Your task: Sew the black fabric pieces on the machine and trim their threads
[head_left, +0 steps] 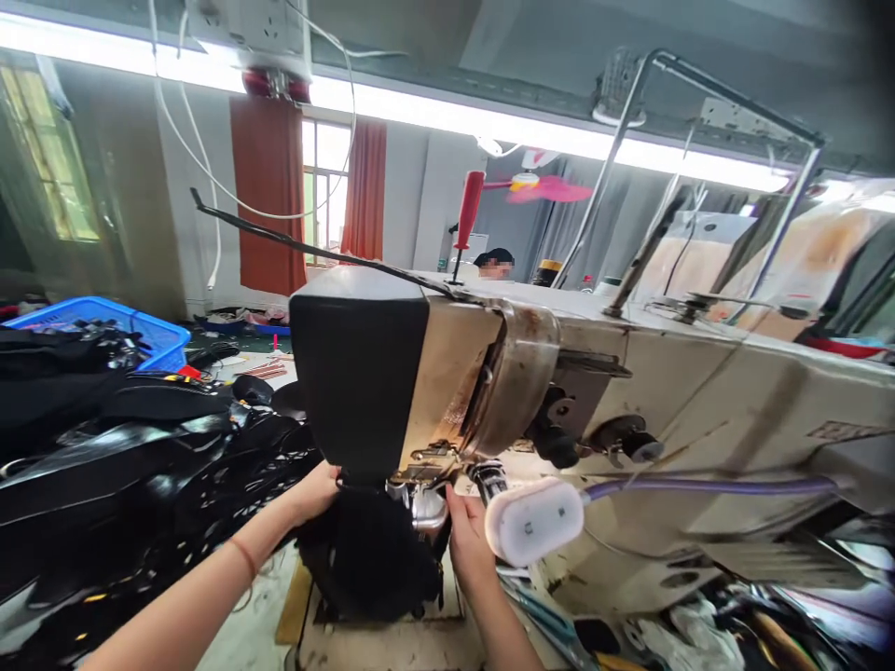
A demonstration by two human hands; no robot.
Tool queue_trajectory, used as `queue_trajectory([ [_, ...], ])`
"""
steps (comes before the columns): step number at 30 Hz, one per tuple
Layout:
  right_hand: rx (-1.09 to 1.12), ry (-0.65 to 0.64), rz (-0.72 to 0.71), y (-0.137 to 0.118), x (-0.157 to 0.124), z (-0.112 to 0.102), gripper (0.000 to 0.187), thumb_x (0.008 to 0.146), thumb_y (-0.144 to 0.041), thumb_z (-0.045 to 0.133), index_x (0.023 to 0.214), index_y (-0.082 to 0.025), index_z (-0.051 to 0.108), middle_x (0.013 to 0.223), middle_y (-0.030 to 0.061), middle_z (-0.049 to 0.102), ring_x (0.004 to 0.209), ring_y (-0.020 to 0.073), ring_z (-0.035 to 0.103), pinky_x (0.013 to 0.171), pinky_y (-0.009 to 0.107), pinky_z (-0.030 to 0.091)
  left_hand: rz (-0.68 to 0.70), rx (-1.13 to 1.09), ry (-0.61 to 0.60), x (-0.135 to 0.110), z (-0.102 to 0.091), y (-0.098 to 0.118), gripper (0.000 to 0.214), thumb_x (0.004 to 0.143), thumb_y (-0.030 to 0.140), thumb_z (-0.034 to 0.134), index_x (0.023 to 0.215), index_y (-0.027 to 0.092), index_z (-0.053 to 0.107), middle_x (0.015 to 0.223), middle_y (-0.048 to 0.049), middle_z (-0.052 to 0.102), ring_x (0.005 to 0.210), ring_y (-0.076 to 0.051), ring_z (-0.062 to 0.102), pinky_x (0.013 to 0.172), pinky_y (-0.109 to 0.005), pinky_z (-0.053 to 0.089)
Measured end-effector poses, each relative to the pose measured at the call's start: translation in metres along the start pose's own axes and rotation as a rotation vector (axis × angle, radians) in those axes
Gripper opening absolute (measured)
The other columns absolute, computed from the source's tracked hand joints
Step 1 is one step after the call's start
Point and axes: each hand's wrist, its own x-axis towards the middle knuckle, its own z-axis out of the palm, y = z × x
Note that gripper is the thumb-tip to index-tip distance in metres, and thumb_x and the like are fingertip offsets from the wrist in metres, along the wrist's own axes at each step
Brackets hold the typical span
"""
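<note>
A black bag-like fabric piece (378,559) hangs around the metal arm of an industrial sewing machine (454,373), under its head. My left hand (322,492) grips the piece's upper left edge, with the fingertips partly hidden behind the machine's black end cover (356,382). On the other side, my right hand (470,529) is closed on the piece's right edge, close to the presser foot area. Shiny metal (428,508) shows between the fabric and my right thumb. The needle itself cannot be made out.
A white lamp (535,522) on a purple flexible neck sits just right of my right hand. Black pieces (140,438) are heaped at the left by a blue basket (158,326). A red-handled screwdriver (470,210) stands on the machine; teal-handled scissors (549,620) lie below. Another person sits behind.
</note>
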Motion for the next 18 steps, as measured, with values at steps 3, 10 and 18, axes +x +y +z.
queue_trajectory([
  [3,0.000,-0.007,-0.004,0.001,0.002,0.001,0.044,0.072,-0.059,0.062,0.052,-0.020,0.057,0.053,0.0029,0.056,0.061,0.0206,0.052,0.060,0.033,0.045,-0.025,0.165,0.069,-0.040,-0.016,-0.001,0.031,0.087,0.041,0.059,0.078,0.013,0.068,0.066,0.0017,0.063,0.063,-0.014,0.059,0.063,-0.028,0.049],
  [10,-0.002,-0.026,-0.029,-0.001,-0.002,0.006,0.044,0.073,-0.061,0.061,0.054,-0.021,0.058,0.052,0.0019,0.055,0.066,0.0225,0.054,0.068,0.036,0.048,-0.053,0.484,0.337,-0.121,-0.011,0.031,0.032,0.084,0.042,0.059,0.107,0.023,0.071,0.098,-0.0033,0.075,0.091,-0.023,0.067,0.080,-0.030,0.049],
  [18,-0.015,-0.009,-0.121,-0.011,-0.005,0.005,0.041,0.071,-0.057,0.065,0.079,-0.017,0.070,0.073,0.0060,0.068,0.082,0.0253,0.059,0.084,0.038,0.047,0.105,1.255,0.377,-0.115,0.000,0.061,0.022,0.085,0.012,0.054,0.074,0.021,0.070,0.081,-0.0023,0.072,0.074,-0.023,0.066,0.067,-0.034,0.048],
])
